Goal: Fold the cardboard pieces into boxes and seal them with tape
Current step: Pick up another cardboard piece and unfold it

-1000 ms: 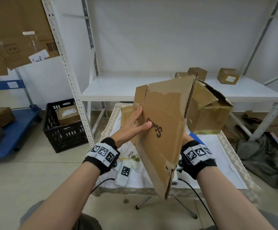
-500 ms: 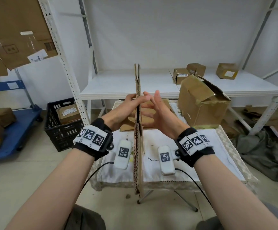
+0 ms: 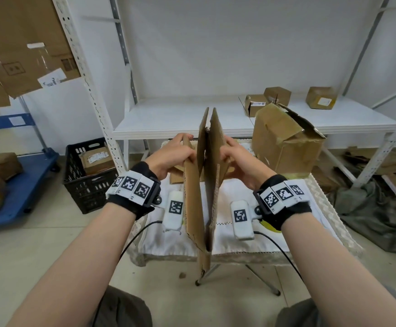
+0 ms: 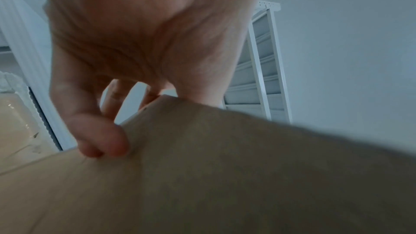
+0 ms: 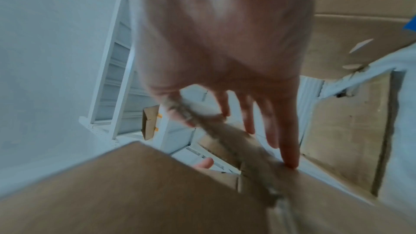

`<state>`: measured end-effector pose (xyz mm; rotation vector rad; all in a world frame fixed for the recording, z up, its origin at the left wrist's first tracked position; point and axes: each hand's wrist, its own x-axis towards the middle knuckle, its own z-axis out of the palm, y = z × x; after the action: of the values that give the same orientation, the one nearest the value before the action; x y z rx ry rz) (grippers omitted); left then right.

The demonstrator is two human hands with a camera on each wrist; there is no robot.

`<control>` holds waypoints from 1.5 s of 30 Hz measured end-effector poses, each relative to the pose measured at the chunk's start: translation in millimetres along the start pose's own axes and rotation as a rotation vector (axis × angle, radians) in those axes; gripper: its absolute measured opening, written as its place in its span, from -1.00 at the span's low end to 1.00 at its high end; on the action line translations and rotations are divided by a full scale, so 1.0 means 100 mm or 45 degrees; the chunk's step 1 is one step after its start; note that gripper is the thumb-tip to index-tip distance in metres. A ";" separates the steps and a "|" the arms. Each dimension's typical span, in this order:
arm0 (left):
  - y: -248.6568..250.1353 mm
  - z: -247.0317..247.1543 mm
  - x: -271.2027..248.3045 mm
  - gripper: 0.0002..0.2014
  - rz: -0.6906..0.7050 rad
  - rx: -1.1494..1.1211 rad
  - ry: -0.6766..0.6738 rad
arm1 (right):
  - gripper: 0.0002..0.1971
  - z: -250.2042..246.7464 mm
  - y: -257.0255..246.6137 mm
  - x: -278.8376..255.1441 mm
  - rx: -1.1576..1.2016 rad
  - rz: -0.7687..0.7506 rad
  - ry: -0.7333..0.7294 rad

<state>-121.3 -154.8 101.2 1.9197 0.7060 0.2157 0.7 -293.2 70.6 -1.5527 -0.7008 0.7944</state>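
A flattened brown cardboard piece stands edge-on in front of me, above the table's near edge. Its two layers are parted into a narrow V that is joined at the bottom. My left hand grips the left layer near its top, and the thumb presses on the cardboard face. My right hand grips the right layer. Its fingers lie along one side of a flap edge and the thumb sits on the other side. No tape is in either hand.
A small table with a white cloth stands below my hands. On it are a half-open box at the right and flat cardboard behind my hands. Small boxes sit on the white shelf. A black crate and a blue cart are on the left.
The cardboard was turned from face-on to edge-on. My hands, flat against its two sides half a second ago, now grip a layer each, and the layers have come apart.
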 end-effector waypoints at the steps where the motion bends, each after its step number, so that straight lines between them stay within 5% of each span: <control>1: 0.02 -0.01 0.01 -0.41 -0.010 0.019 0.009 | -0.51 0.00 -0.02 0.01 -0.049 0.014 0.072; 4: 0.09 -0.03 0.04 -0.44 -0.004 0.053 0.028 | -0.80 -0.01 -0.14 -0.02 -0.228 0.022 0.192; 18: -0.22 -0.48 0.35 -0.57 -0.094 -0.496 0.417 | -0.43 -0.32 -0.18 0.01 -0.068 -0.068 0.403; 22: -0.29 -0.51 0.44 -0.58 -0.037 -0.654 0.417 | -0.52 -0.34 -0.17 0.01 -0.151 -0.059 0.477; 26: -0.41 -0.56 0.47 -0.91 -0.015 -0.783 0.329 | -0.74 -0.36 -0.15 0.04 -0.183 -0.035 0.526; 34: -0.87 -0.56 0.33 -0.55 -0.053 -0.986 0.149 | -0.83 -0.52 -0.03 0.18 0.156 0.187 0.402; 37: -1.04 -0.50 0.29 -0.54 -0.119 -1.079 0.093 | -0.64 -0.60 0.05 0.18 0.286 0.169 0.409; 42: -1.13 -0.10 0.26 -0.36 -0.192 -0.619 0.065 | -0.56 -0.47 0.32 0.24 0.062 0.153 0.373; 45: -1.03 0.02 0.28 -0.18 -0.015 -0.411 0.164 | -0.60 -0.43 0.34 0.27 -0.159 0.049 0.385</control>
<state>-135.9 -110.5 5.3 1.6034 0.7198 0.4229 51.3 -300.7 37.2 -1.7576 -0.5063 0.5350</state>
